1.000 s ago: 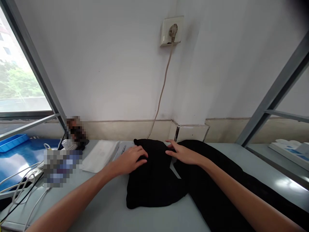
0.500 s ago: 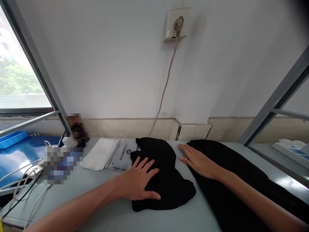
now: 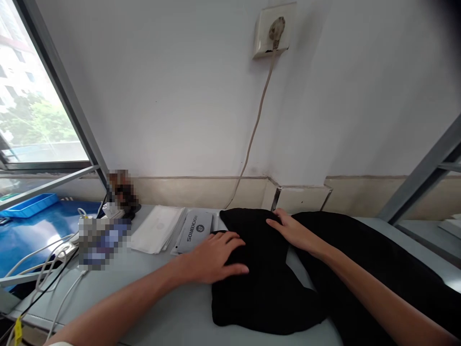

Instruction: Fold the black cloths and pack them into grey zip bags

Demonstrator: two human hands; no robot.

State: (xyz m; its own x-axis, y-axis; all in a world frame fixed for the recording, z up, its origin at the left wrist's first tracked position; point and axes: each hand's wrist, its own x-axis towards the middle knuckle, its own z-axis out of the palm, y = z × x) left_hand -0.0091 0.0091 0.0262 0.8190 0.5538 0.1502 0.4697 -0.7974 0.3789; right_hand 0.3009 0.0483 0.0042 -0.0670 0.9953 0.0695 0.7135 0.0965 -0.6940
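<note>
A smaller piece of black cloth (image 3: 264,288) lies on the grey tabletop in front of me, its outline uneven. My left hand (image 3: 214,257) rests on its left edge, fingers slightly bent and thumb stretched apart. At the upper right edge of the same piece, my right hand (image 3: 295,233) has the fabric between thumb and fingers; some of those fingertips are hidden. Under my right forearm spreads a larger black cloth (image 3: 374,254), running out to the right. Just left of the smaller piece is a grey ROCKBROS packet (image 3: 197,231).
White plastic bags (image 3: 156,228) lie in a stack beside the packet. Farther left are a power strip with tangled white cables (image 3: 66,247) and a blue tray (image 3: 32,205). A corded plug (image 3: 276,31) sits in the wall socket. Grey metal posts (image 3: 425,168) rise at both sides.
The smaller black cloth has shifted right and nearer to me, now meeting the larger one. My right hand has gone from lying flat on the larger cloth to the smaller one's edge. My left fingers have drawn together.
</note>
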